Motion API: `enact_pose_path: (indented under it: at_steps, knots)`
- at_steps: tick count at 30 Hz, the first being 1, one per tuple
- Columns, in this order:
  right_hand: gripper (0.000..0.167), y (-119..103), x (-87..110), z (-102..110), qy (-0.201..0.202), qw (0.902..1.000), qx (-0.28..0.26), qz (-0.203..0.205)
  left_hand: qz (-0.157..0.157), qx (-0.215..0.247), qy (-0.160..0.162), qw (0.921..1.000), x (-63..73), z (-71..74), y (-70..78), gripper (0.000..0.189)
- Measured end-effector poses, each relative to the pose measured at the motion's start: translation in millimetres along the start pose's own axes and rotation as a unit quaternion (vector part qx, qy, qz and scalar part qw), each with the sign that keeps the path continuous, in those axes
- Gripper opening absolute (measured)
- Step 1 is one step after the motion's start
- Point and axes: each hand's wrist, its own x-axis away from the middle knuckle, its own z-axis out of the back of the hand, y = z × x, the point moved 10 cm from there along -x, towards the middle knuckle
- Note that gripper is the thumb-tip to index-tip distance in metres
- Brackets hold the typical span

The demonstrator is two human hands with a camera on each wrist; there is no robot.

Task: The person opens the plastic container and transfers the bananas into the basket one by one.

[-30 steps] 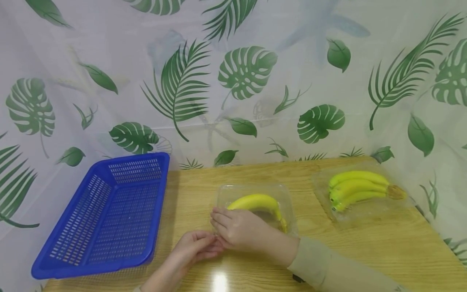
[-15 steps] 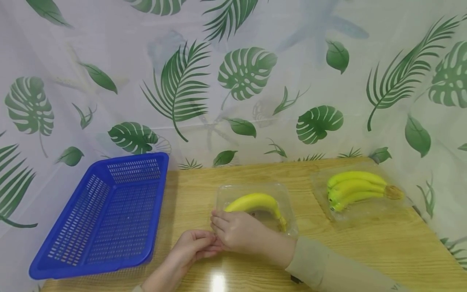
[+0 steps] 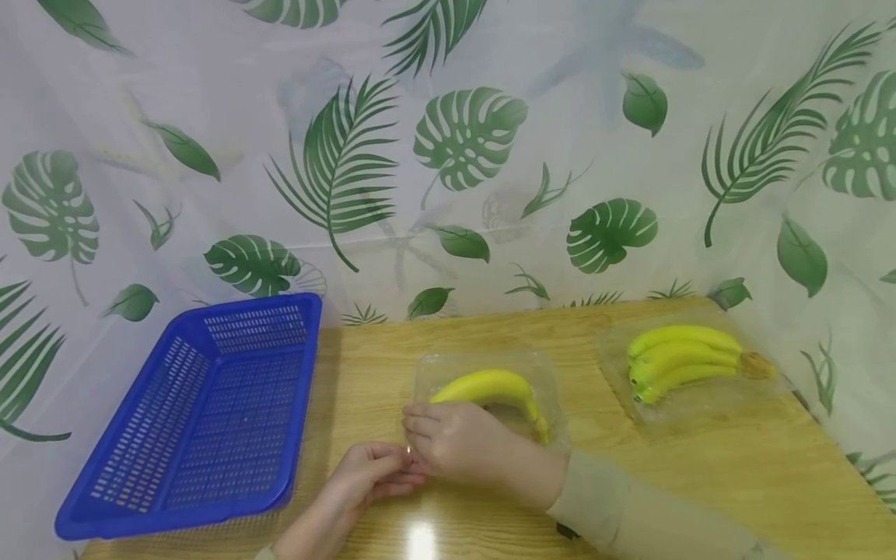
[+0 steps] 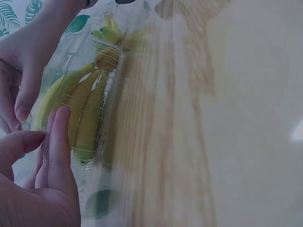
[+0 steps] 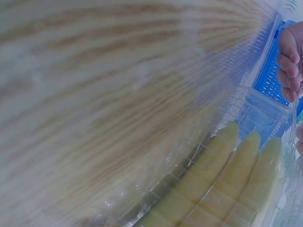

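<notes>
Head view gives us the clear box (image 3: 483, 356) on the middle of the desk (image 3: 371, 365), with bananas (image 3: 490, 383) inside, one of them plain to see. Its near-left corner lies under the fingers of both hands. We see that banana lie left to right, arched away from the person, its blunt tip just beside the right hand (image 3: 462, 439) and its stem at the right, bending towards the near side. In the left wrist view we count three bananas side by side, tips towards the hands, stems joined at the far end.

We see the left hand (image 3: 374, 470) pinching the box's edge at that corner, thumb brought against its fingers. The right hand's fingers bend over the same corner, but we cannot tell whether they grip it.

Farther right, we find a second clear box (image 3: 647, 420) holding another bunch, its stem end to the right. To the left stands a blue basket (image 3: 175, 519); behind the desk hangs a leaf-printed cloth (image 3: 546, 47).
</notes>
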Motion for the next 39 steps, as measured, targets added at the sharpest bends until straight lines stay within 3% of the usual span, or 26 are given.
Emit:
enact_pose_path:
  at_steps: [6,15,26,39]
  knots:
    - [0.034,6.2,1.1,3.3,0.009,0.9992,-0.036,-0.016,-0.005,0.007,-0.007,0.9999,1.0,-0.9,1.9,0.025]
    - [0.021,11.5,1.1,3.0,0.010,0.9963,-0.078,-0.035,-0.009,0.007,-0.015,0.9998,2.5,-2.2,2.0,0.022]
    - [0.029,16.3,4.0,0.9,-0.012,0.9920,-0.113,-0.054,-0.006,0.005,-0.012,0.9999,2.9,-1.1,-0.1,0.023]
    - [0.034,19.4,5.7,6.9,-0.003,0.9909,-0.119,-0.063,0.003,0.022,-0.010,0.9997,3.4,-4.2,-0.9,0.023]
